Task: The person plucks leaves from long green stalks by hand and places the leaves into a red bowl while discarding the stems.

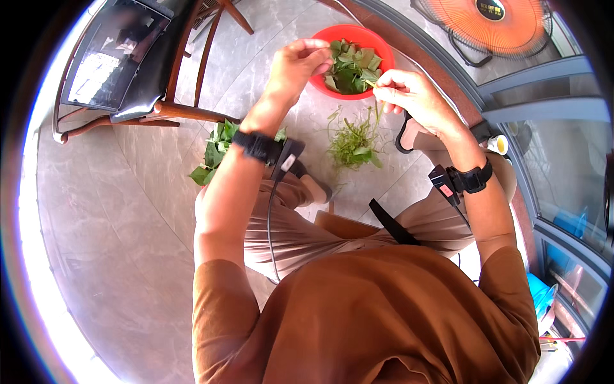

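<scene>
My left hand (pixel 304 60) is at the left rim of a red plastic basin (pixel 386 45), its thumb and fingertips drawn together. Whether a thin strand is pinched there cannot be made out. Torn green leaves (pixel 355 65) fill much of the basin. At the basin's lower right, my right hand (pixel 407 93) pinches a pale green stem (pixel 369 83) between thumb and fingers. On the floor below the basin lies a loose heap of stripped stems (pixel 354 141). More leafy greens (pixel 216 151) show beside my left forearm, which partly hides them.
A wooden chair (pixel 165 109) with a dark seat stands at the left, bearing a glossy dark panel (pixel 115 57). An orange fan (pixel 489 26) is at the upper right. Near my right knee stands a cup (pixel 499 144) of yellow liquid, beside framed glass doors (pixel 556 163).
</scene>
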Demonstrator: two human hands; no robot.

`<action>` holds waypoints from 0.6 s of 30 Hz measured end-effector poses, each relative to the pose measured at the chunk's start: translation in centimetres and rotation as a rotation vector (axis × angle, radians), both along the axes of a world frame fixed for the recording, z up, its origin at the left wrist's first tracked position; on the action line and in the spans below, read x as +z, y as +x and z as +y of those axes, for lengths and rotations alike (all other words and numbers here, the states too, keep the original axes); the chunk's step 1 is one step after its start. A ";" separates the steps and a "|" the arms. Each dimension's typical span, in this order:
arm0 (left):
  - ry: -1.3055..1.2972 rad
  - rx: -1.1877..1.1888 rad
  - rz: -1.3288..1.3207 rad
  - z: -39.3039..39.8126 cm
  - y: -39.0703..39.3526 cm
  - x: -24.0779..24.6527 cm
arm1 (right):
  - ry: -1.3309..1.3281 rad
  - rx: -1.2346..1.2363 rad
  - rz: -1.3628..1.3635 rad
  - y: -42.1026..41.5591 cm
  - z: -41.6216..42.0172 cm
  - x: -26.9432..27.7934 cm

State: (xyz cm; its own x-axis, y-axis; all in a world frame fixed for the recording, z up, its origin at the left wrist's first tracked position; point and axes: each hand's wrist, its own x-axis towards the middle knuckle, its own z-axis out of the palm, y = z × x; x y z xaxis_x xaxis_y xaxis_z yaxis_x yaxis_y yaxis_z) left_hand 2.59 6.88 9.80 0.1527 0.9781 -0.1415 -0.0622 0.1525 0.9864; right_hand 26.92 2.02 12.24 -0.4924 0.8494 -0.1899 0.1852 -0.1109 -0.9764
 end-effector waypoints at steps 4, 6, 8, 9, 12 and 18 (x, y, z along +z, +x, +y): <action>0.143 -0.129 0.578 4.6 1.5 -1.8 | 0.033 -0.059 -0.068 0.4 0.3 0.1; 0.249 -0.111 0.732 5.2 2.7 -1.7 | 0.087 -0.067 -0.073 0.7 0.7 -0.1; 0.159 -0.175 0.647 4.8 3.1 -1.0 | 0.095 -0.082 -0.098 0.8 0.8 0.3; 0.112 -0.210 0.605 4.1 3.4 -0.1 | 0.097 -0.091 -0.110 0.7 0.8 0.7; 0.046 -0.340 0.143 1.3 3.4 1.6 | 0.122 -0.092 -0.114 0.5 0.6 0.8; -0.040 -0.462 0.223 -1.6 2.2 4.5 | 0.135 -0.086 -0.043 -0.3 0.4 1.4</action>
